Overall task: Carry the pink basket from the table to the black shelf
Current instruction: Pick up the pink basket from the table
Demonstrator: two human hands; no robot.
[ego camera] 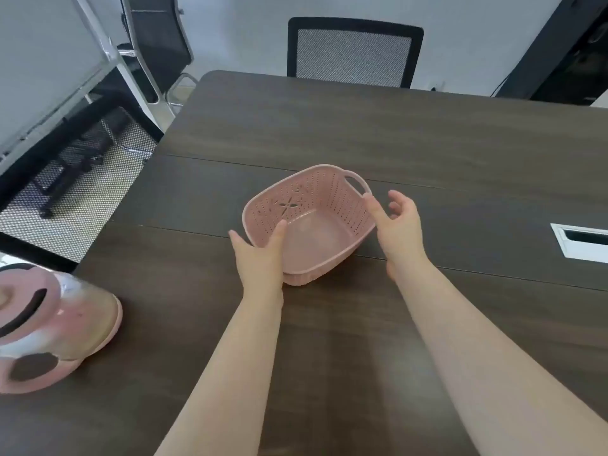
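The pink basket [316, 232], perforated and with a loop handle at its far right end, sits on the dark wooden table [427, 143] near the middle. My left hand [261, 258] holds its near-left rim, thumb inside the basket and fingers outside. My right hand [398, 225] is beside the right rim just below the handle, fingers spread, one fingertip touching the rim. The basket is empty. A black shelf unit [572, 51] stands beyond the table's far right corner, only partly in view.
A pink and white lidded container [49, 327] lies on the table at the near left. A white cable port [579, 241] is set into the table at right. A black mesh chair [352, 51] stands at the far edge, with more chairs [98, 153] at left.
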